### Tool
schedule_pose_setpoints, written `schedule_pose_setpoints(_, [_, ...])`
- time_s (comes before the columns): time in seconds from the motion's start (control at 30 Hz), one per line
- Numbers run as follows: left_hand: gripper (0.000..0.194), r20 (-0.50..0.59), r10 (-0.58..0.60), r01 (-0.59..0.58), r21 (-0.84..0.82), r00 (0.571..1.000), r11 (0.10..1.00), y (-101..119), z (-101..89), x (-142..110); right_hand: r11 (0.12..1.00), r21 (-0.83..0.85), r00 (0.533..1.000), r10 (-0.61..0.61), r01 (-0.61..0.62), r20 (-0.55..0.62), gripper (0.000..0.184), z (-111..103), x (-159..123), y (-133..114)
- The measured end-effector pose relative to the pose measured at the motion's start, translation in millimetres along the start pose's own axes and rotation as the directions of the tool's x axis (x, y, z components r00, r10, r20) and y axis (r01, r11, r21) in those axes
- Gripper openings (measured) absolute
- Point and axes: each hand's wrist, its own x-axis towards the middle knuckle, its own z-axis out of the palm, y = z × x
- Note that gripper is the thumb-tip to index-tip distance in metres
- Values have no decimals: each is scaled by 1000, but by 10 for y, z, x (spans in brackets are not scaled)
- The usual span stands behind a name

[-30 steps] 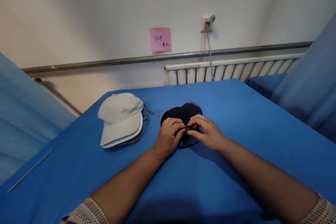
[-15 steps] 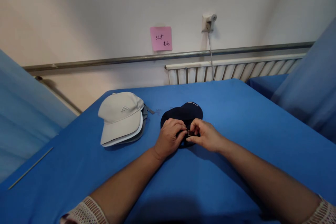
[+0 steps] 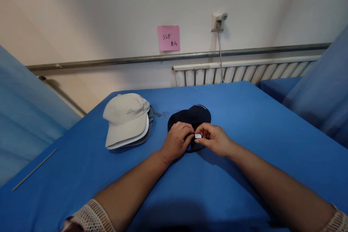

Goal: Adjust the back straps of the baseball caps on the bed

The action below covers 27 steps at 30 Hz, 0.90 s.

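A dark navy cap lies on the blue-covered table, its brim with small white lettering pointing away from me to the right. At its near edge, my left hand is closed, with thumb and fingertips pinching the cap's edge or strap; the exact grip is hidden under the fingers. Just to the right, my right hand pinches a small shiny silver piece that looks like a strap buckle. The two hands' fingertips nearly meet over the cap's opening, and part of the strap is covered by them.
Left of the navy cap sits a stack of caps, beige on top with white and grey brims below. A thin stick lies near the left table edge. Behind are a metal rail, a radiator and a plugged-in cable. Blue curtains flank the table.
The small piece in my right fingers looked dark before and now shows a bright silver face. My right fingers have shifted slightly; my left hand keeps its place on the cap.
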Motion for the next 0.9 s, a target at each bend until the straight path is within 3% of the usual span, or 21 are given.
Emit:
schedule_pose_setpoints(0.1, [15, -54, -36, 34, -41, 998, 999, 8, -31, 2, 997, 79, 999, 15, -11, -48, 14, -66, 29, 3])
schedule_pose_setpoints(0.2, [9, -76, 7, -9, -35, 997, 999, 69, -97, 2, 985, 169, 990, 44, -20, -137, 20, -133, 73, 32])
schedule_pose_setpoints(0.33, [14, 198, 96, -98, 2, 976, 995, 189, -159, 0, 965, 263, 966, 65, 3, -250, 27, -173, 133, 89])
schedule_pose_setpoints(0.4, [23, 341, 102, -112, 9, 935, 994, 212, -155, 0, 952, 305, 973, 83, -14, -214, 29, -173, 155, 124])
schedule_pose_setpoints(0.5, [31, 440, 86, -107, 24, 894, 994, 180, -116, -4, 950, 305, 989, 99, -62, -106, 29, -167, 164, 170])
schedule_pose_setpoints(0.8, [9, 392, 57, -54, -18, 918, 998, 122, -27, -30, 975, 211, 997, 52, -64, 62, 23, -185, 108, 136])
schedule_pose_setpoints(0.9, [12, 346, -17, 66, -129, 938, 989, 85, -37, -22, 955, 279, 994, 75, -96, 86, 29, -236, 123, 160])
